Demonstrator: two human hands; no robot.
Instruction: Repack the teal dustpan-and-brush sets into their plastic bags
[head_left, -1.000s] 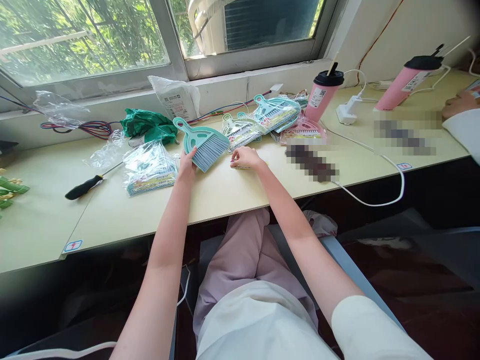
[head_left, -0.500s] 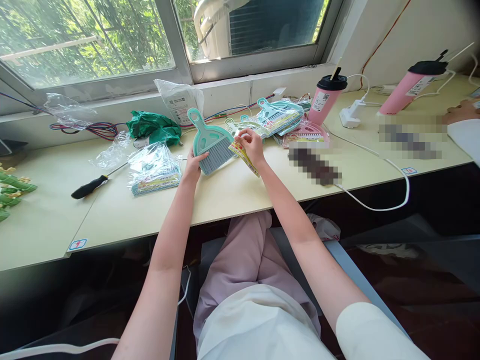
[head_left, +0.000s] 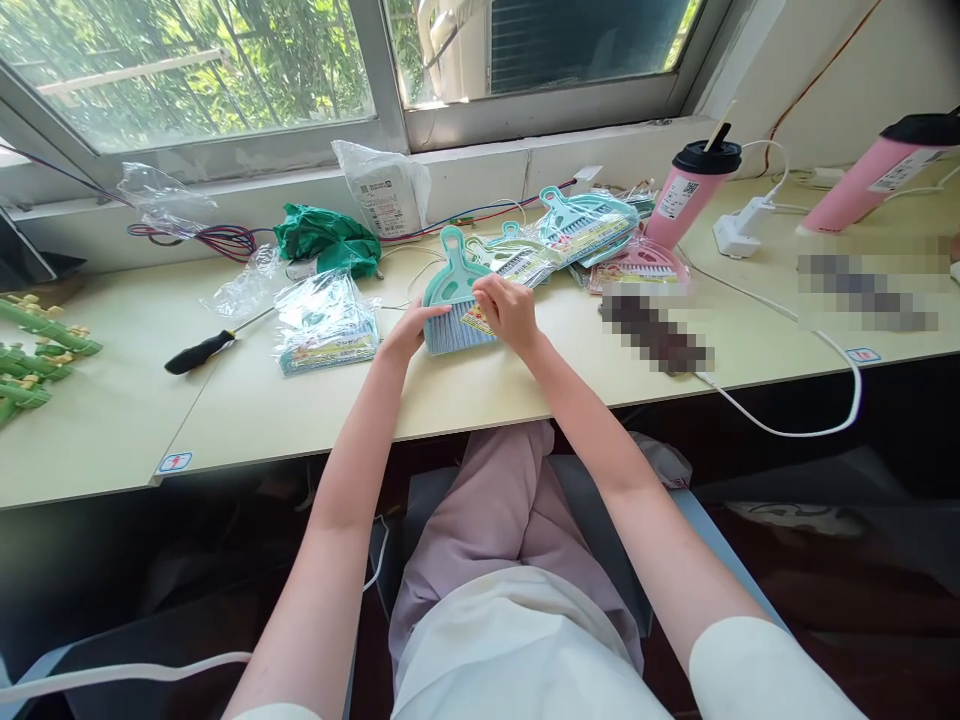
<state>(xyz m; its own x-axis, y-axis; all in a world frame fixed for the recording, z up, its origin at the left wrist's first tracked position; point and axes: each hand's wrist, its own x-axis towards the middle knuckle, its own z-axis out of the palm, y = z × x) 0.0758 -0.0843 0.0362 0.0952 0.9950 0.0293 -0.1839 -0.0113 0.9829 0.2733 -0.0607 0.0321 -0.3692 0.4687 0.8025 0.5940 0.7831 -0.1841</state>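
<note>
A mint-green dustpan with a grey-bristled brush fitted in it is held just above the table's front part, handle pointing away from me. My left hand grips its left edge, thumb across the bristles. At its right side my right hand is closed on a yellow printed card, which overlaps the bristles; the fingers hide part of the card. Right behind lie a bagged pale green set, a bagged mint set and a pink set. Another bagged set lies left of my left hand.
A black-handled screwdriver lies at the left, near green plant stems. Green crumpled plastic sits by the window. Two pink cups, the nearer one upright but leaning in view, and a white plug adapter stand at the right.
The dustpan has come more upright and lower toward the table. My right hand has brought the card in against the bristles. The view has shifted slightly, moving things rightward.
</note>
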